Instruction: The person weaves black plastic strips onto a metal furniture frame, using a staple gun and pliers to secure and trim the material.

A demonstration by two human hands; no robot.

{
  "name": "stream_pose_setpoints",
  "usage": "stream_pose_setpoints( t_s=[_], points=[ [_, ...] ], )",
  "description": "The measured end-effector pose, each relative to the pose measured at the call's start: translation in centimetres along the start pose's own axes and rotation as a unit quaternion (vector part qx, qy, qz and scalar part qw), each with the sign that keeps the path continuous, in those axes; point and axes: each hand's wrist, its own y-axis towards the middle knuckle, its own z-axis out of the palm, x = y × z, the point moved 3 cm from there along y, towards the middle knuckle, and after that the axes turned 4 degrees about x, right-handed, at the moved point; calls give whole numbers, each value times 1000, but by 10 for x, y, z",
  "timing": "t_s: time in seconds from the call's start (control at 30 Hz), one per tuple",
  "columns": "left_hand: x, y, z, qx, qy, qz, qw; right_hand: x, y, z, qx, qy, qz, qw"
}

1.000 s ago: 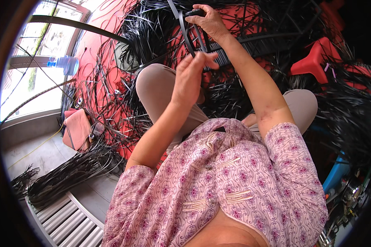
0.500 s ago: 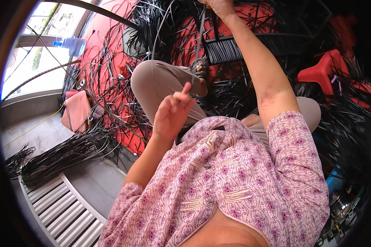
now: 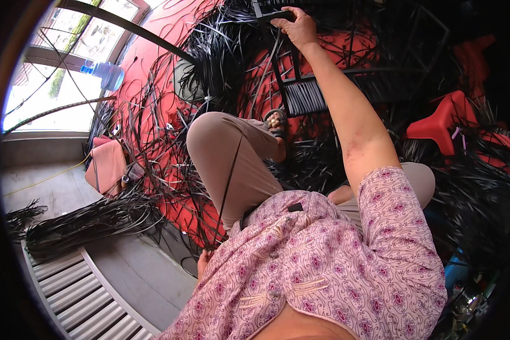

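At the top, my right hand (image 3: pixel 298 28) is closed around a bar of a dark frame (image 3: pixel 279 17), its fingers and thumb on either side. Rows of tightly laid dark strips (image 3: pixel 306 97) fill part of the frame under my forearm. My left hand (image 3: pixel 204 263) is low beside my shirt, which hides most of it. Its visible fingers look closed at the lower end of a thin black strip (image 3: pixel 228 190). This strip stretches up in a straight line across my trouser leg.
Loose black strips (image 3: pixel 221 62) cover much of the red floor covering (image 3: pixel 173 34). A thick bundle of strips (image 3: pixel 90 224) lies beside a slatted grey surface (image 3: pixel 79 289) at left. A red stool (image 3: pixel 445 122) stands right; a clear blue bottle (image 3: pixel 109 75) lies by the window.
My left hand has dropped from in front of my knee to beside my shirt. A straight black strip now crosses my leg. My right hand appears lower in the picture, and the frame bar shows.
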Motion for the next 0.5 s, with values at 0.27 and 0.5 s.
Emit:
stream_pose_setpoints(
  t_s=[0.27, 0.5],
  points=[
    [-127, -88, 299, 109, 699, 67, 704, -6, 0, 2, 13, 11, 1, 1000],
    [-177, -63, 615, 263, 490, 625, 548, -6, -9, -12, 41, 31, 22, 998]
  ],
)
